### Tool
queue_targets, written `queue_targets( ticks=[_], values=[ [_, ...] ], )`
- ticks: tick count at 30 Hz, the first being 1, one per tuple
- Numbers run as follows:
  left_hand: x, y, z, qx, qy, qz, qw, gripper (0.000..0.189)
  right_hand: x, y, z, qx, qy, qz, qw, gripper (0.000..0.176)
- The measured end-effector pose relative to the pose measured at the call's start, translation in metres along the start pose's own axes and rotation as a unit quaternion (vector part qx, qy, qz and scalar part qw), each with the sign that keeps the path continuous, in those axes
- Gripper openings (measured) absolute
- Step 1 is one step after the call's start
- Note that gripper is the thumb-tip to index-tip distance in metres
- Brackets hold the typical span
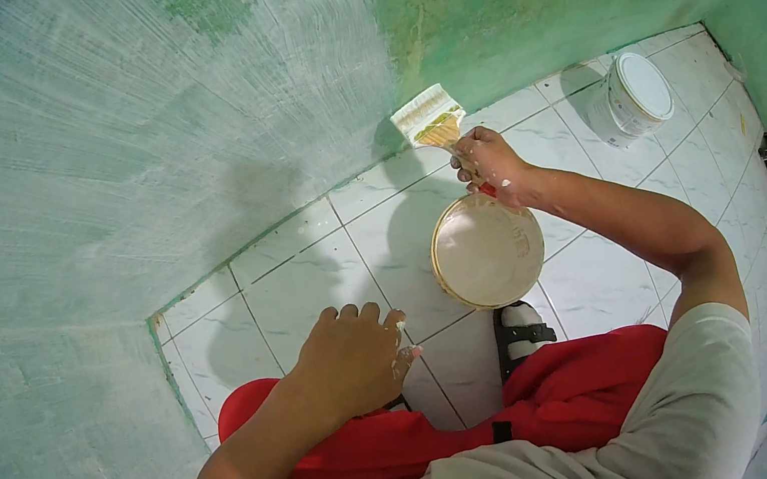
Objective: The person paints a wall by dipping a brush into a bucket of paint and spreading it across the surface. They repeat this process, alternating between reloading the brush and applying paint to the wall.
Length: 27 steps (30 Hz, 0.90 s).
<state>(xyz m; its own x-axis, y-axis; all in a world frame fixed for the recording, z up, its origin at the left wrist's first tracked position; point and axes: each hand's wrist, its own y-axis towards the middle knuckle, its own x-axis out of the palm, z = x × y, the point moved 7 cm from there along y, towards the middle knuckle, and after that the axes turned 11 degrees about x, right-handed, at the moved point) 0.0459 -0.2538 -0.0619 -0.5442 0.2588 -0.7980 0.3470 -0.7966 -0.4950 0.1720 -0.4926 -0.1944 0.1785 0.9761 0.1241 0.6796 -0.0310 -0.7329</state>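
My right hand [490,166] is closed around the handle of a wide paintbrush [442,131], whose bristles are coated in white paint. The bristle end points up and to the left, close to the foot of the green wall [487,9]. Just below this hand is a round bucket [439,276] with pale paint smeared inside. My left hand [352,354] hangs over my lap, back upward, fingers a little bent and apart, holding nothing. White paint spots mark its thumb and index finger.
White paint streaks [257,88] cover the wall's left part. A white lidded tub [629,100] stands on the tiled floor [602,274] at right. My sandalled foot [523,330] is right by the bucket. Dark and tan items lie along the right edge.
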Motion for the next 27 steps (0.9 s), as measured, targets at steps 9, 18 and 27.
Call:
queue_targets(
  ticks=[9,18,27],
  values=[
    [-0.001,-0.005,0.002,0.000,0.000,0.017,1.000,0.045,0.023,-0.015,-0.052,-0.024,0.026,-0.011,0.999,0.015],
    [-0.005,-0.003,0.003,0.004,-0.012,0.015,1.000,0.046,0.027,-0.078,-0.106,-0.080,0.007,-0.047,0.996,0.012],
    [-0.002,-0.002,0.001,-0.006,-0.006,-0.003,1.000,0.047,0.002,-0.022,-0.026,-0.006,-0.015,-0.008,1.000,0.016]
  ],
)
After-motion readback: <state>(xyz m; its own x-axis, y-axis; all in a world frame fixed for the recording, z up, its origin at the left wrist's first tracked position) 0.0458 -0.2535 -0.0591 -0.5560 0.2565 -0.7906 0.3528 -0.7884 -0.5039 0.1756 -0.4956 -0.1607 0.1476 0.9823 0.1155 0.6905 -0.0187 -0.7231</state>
